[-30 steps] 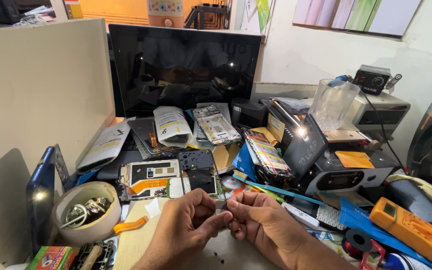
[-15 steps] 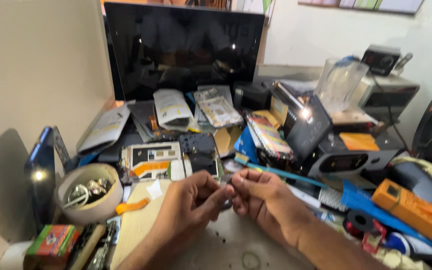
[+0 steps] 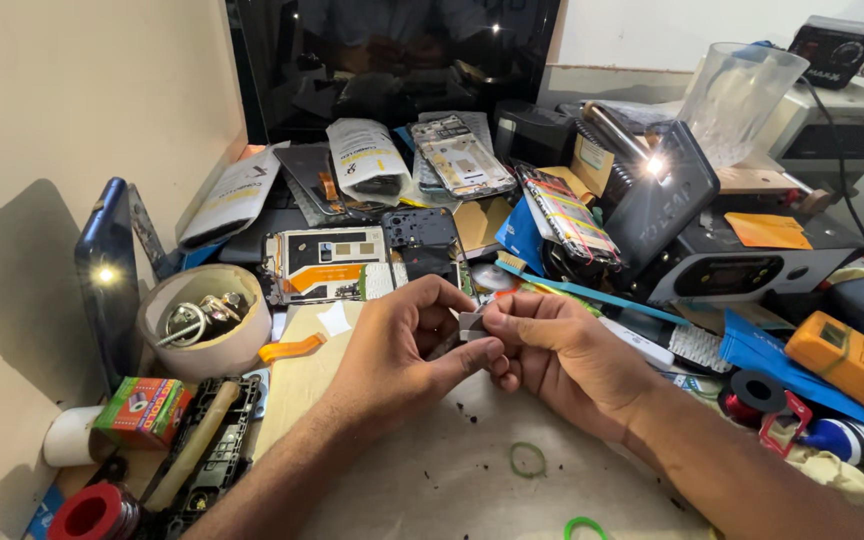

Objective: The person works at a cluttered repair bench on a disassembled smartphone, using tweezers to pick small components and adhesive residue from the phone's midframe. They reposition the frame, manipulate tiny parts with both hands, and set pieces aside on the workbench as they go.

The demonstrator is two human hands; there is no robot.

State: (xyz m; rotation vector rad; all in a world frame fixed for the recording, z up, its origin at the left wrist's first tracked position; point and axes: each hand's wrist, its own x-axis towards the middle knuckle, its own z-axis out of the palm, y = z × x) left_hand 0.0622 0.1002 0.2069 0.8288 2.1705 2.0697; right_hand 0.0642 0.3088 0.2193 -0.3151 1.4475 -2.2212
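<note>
My left hand [image 3: 402, 355] and my right hand [image 3: 557, 355] meet over the middle of a cluttered bench. Both pinch one small grey flat part [image 3: 471, 322] between thumbs and fingertips. Just behind the hands lies an opened phone back [image 3: 324, 265] with an orange strip, beside a dark phone frame [image 3: 422, 240]. A teal toothbrush [image 3: 592, 292] lies to the right of my fingers. What the small part is exactly cannot be told.
A tape roll holding metal bits [image 3: 202, 322] sits left, near a leaning phone [image 3: 104, 275] and a wooden-handled tool [image 3: 192, 445]. A dark monitor [image 3: 392, 60] stands behind. An orange multimeter [image 3: 852, 365], black device [image 3: 742, 265] and plastic cup [image 3: 737, 100] crowd the right. Green rubber bands [image 3: 527, 460] lie near.
The view has tilted down and closer to the bench. My hands stay together on the small part, the fingers shifted slightly around it.
</note>
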